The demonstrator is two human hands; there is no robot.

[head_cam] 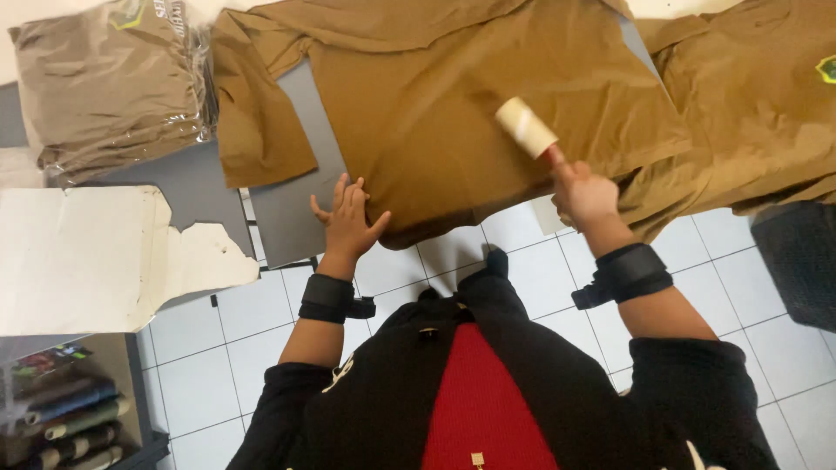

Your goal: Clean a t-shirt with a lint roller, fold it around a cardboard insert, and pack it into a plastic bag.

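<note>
Two hands work mid-frame: the left hand (pixel 348 215) lies flat, fingers spread, on the brown cotton shirt (pixel 488 96), the right hand (pixel 585 197) grips a cream lint roller (pixel 526 127) mid-shirt, rolling seemingly unfinished.

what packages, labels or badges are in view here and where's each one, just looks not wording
Clear plastic bag of folded brown garments: top left on the table, crinkly, with a small printed patch near its top.
Small yellow-green badge: far right edge, on a brown shirt.
Torn white paper sheet: left, ragged right edge, blank.
Rolls with coloured wrappers: bottom left shelf, too blurred to detail.
</note>
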